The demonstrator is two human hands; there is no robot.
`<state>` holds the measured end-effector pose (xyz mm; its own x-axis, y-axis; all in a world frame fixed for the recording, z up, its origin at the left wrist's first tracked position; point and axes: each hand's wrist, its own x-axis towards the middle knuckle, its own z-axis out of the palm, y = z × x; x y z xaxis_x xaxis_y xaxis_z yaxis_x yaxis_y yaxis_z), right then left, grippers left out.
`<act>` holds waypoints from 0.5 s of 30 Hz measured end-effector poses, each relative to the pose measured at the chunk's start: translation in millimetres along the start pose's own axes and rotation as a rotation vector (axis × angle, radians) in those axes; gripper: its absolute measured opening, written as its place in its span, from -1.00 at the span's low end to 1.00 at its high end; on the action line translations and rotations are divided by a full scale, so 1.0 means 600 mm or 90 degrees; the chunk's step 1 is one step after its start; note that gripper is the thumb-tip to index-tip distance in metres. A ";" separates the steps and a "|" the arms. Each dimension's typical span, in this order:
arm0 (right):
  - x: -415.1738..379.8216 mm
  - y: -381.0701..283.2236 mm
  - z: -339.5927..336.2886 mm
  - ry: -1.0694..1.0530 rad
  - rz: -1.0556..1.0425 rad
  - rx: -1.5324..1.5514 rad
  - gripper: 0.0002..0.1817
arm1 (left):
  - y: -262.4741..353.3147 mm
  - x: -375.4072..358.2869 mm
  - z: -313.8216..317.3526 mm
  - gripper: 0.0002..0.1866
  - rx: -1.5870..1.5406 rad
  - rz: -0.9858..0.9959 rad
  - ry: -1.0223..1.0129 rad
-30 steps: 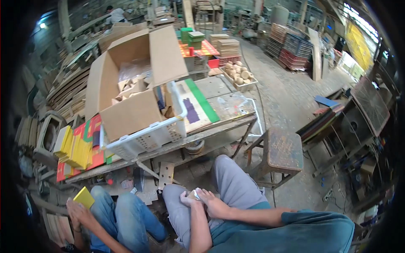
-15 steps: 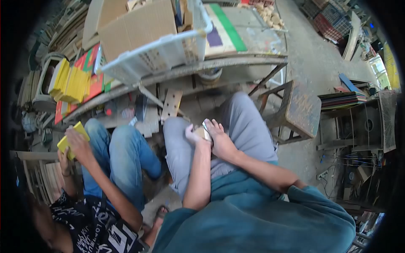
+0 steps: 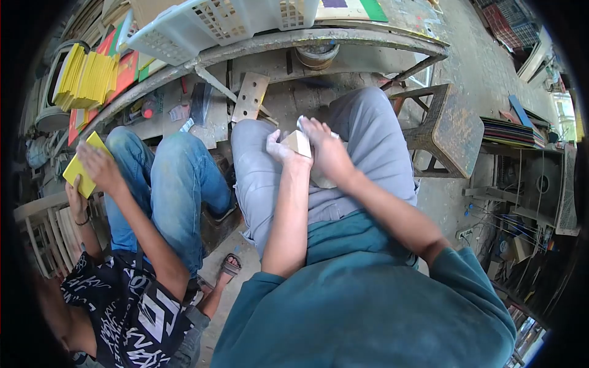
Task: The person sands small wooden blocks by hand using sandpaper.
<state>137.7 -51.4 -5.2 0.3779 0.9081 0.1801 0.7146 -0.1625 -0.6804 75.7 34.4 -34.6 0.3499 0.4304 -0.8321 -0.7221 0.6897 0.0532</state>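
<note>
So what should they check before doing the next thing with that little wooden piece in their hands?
1. Both hands on the wooden block: ok, left hand and right hand close around it from either side.
2. Firm grip: cannot tell, the fingers hide most of it.
3. Block held above the lap: ok, over the grey trousers.
4. Room from the co-worker's hand with the yellow panel: ok, well apart on the left.
5. Bench edge ahead: ok, nothing hangs over the hands.
6. Block's surface condition: cannot tell, too small.
</note>
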 end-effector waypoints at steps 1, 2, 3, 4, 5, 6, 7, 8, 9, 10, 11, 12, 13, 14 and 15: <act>0.025 0.013 -0.007 -0.015 0.043 0.038 -0.49 | 0.003 0.000 -0.008 -0.64 0.013 0.015 -0.040; 0.037 0.020 -0.015 0.071 0.031 0.057 -0.51 | 0.010 0.002 -0.013 -0.64 0.018 0.020 -0.038; 0.043 0.005 -0.034 0.100 -0.033 0.054 -0.49 | 0.016 0.001 -0.012 -0.66 0.046 0.013 -0.030; 0.047 -0.014 -0.054 0.124 -0.098 0.050 -0.47 | 0.020 -0.006 -0.008 -0.68 0.068 0.005 -0.019; 0.032 -0.032 -0.061 0.064 -0.169 0.077 -0.45 | 0.019 -0.009 -0.002 -0.66 0.068 -0.005 -0.016; 0.018 -0.044 -0.071 0.003 -0.236 0.103 -0.43 | 0.022 0.015 -0.016 -0.66 0.064 -0.007 -0.011; 0.015 -0.046 -0.087 -0.115 -0.343 0.086 -0.40 | 0.026 0.030 -0.021 -0.62 0.023 -0.061 -0.439; 0.013 -0.030 -0.085 -0.114 -0.336 0.084 -0.40 | 0.022 0.038 -0.031 -0.59 0.031 -0.091 -0.484; 0.019 -0.003 -0.078 -0.108 -0.273 0.069 -0.35 | 0.018 0.020 -0.020 -0.56 0.041 -0.119 -0.530; 0.035 0.014 -0.079 -0.104 -0.213 0.055 -0.30 | 0.013 -0.040 0.020 -0.55 0.103 -0.111 -0.194; 0.055 0.033 -0.086 -0.072 -0.186 -0.030 -0.30 | 0.034 0.021 -0.036 -0.52 0.061 -0.268 -0.460; 0.066 0.040 -0.102 -0.035 -0.216 -0.054 -0.34 | 0.028 0.000 -0.017 -0.52 0.062 -0.268 -0.459; 0.062 0.028 -0.108 -0.049 -0.252 -0.012 -0.36 | 0.018 -0.041 0.019 -0.52 0.090 -0.195 -0.319; 0.054 0.012 -0.113 -0.066 -0.290 0.030 -0.38 | 0.014 -0.063 0.038 -0.52 0.113 -0.121 -0.180; 0.041 -0.009 -0.117 -0.145 -0.352 0.064 -0.40 | 0.021 -0.049 0.018 -0.53 0.203 -0.136 -0.268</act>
<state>184.4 -54.9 52.9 -0.1767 0.9094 0.3766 0.7059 0.3837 -0.5954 62.8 36.8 -3.3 0.7231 0.4124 -0.5542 -0.4161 0.9004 0.1273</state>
